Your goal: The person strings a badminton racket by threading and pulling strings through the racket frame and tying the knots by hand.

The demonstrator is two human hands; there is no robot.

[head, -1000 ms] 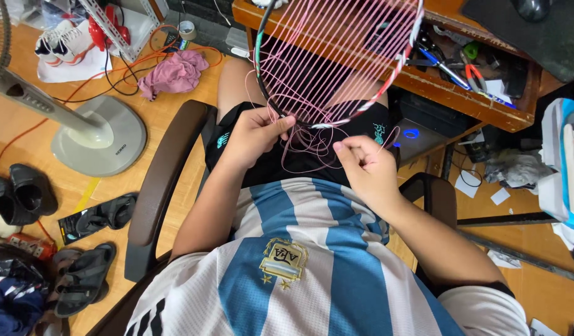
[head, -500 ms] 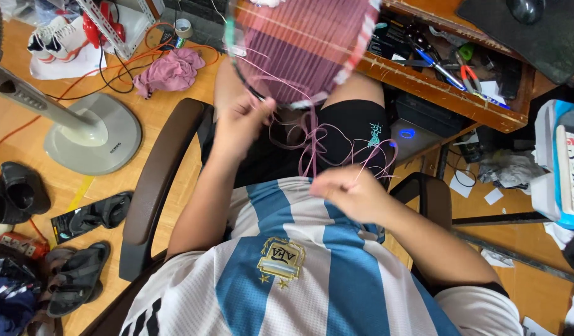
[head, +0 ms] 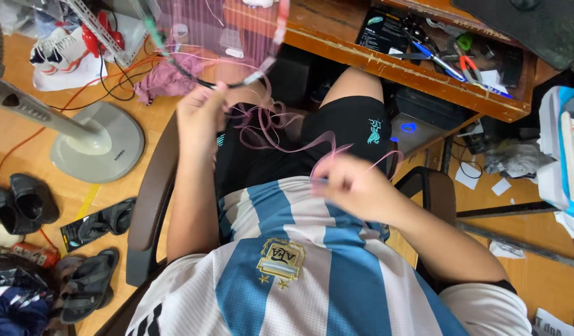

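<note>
A racket head (head: 218, 43) strung with pink string hangs blurred above my lap, tilted toward the upper left. My left hand (head: 203, 115) grips its dark lower rim. Loose pink string (head: 280, 127) curls down from the frame across my black shorts. My right hand (head: 349, 183), blurred with motion, is closed on the end of that string near my stomach. I sit in a dark chair (head: 151, 205), wearing a striped blue and white shirt.
A wooden desk (head: 399, 65) with scissors, pliers and pens runs across the top right. A standing fan's base (head: 97, 146) sits on the floor at left, with shoes, sandals (head: 88, 283), orange cables and a pink cloth (head: 165, 78) around it.
The racket has swung up and to the left with my left hand. My right hand has pulled the string down and toward my body.
</note>
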